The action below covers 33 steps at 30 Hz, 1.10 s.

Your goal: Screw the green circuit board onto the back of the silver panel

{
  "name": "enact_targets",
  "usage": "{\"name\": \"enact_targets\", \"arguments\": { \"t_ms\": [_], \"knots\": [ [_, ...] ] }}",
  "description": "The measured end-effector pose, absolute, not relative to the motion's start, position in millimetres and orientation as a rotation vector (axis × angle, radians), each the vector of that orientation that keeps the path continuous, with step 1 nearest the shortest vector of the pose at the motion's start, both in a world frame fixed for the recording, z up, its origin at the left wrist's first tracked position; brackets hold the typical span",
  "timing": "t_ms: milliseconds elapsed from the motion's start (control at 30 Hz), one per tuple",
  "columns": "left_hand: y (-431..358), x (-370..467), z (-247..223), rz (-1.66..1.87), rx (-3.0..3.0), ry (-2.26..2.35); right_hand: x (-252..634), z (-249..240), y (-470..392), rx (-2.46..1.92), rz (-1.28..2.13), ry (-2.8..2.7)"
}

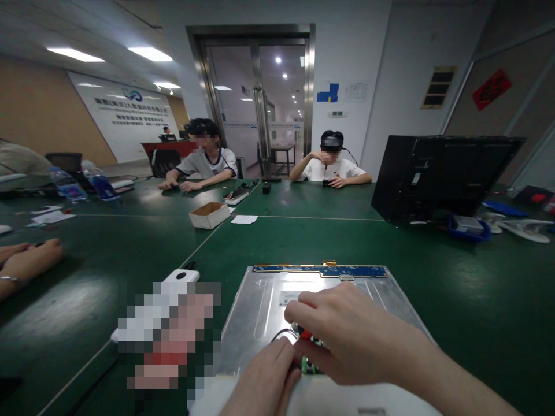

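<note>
The R hand is hanging over the near half of the metal-backed panel, thumb & index looking clamped on a red-orange item; can't ID it, b/c the fingers are hiding most of it. The L hand is sitting low, just left, its fingers bunching together by the green PCB near the panel's near edge; can't tell if they're gripping anything. The panel is lying flat on the desk, w/ a blue strip board running along its far edge.

For clean work, the L hand should be steadying the PCB w/o flexing it, and the R hand should be going gently, prob. w/ short, controlled moves. A thin wire is looping out left of the red-orange item; a snag could be tugging it loose. Wrists shouldn't be leaning on the panel, prob. fragile.
</note>
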<state>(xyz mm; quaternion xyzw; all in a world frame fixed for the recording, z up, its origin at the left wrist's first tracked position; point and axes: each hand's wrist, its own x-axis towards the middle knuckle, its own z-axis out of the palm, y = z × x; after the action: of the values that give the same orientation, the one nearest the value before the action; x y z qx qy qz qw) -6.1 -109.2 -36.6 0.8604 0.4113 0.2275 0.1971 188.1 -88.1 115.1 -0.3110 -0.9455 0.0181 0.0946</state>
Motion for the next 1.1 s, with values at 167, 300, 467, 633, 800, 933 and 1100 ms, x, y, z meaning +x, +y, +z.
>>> {"name": "enact_targets", "arguments": {
  "t_ms": [167, 300, 467, 633, 800, 933, 1100],
  "knots": [
    [-111, -6, -30, 0.661, 2.388, 1.107, 188, 115, -88, -0.922, 0.069, -2.802],
    [-111, -6, -29, 0.642, 2.374, 1.101, 189, 114, -88, -0.919, 0.048, -2.796],
    [-110, -7, -34, 0.643, 2.386, 1.099, 189, 112, -88, -0.889, 0.015, -2.783],
    [-107, -7, -46, 0.637, 2.392, 1.155, 189, 112, -88, -0.894, 0.026, -2.791],
    [-106, -8, -54, 0.615, 2.418, 1.185, 189, 114, -87, -0.897, 0.035, -2.795],
    [-106, -8, -57, 0.650, 2.433, 1.200, 188, 113, -87, -0.920, 0.028, -2.792],
    [-104, -7, -55, 0.604, 2.402, 1.226, 189, 113, -87, -0.939, 0.079, -2.772]
  ]
}}
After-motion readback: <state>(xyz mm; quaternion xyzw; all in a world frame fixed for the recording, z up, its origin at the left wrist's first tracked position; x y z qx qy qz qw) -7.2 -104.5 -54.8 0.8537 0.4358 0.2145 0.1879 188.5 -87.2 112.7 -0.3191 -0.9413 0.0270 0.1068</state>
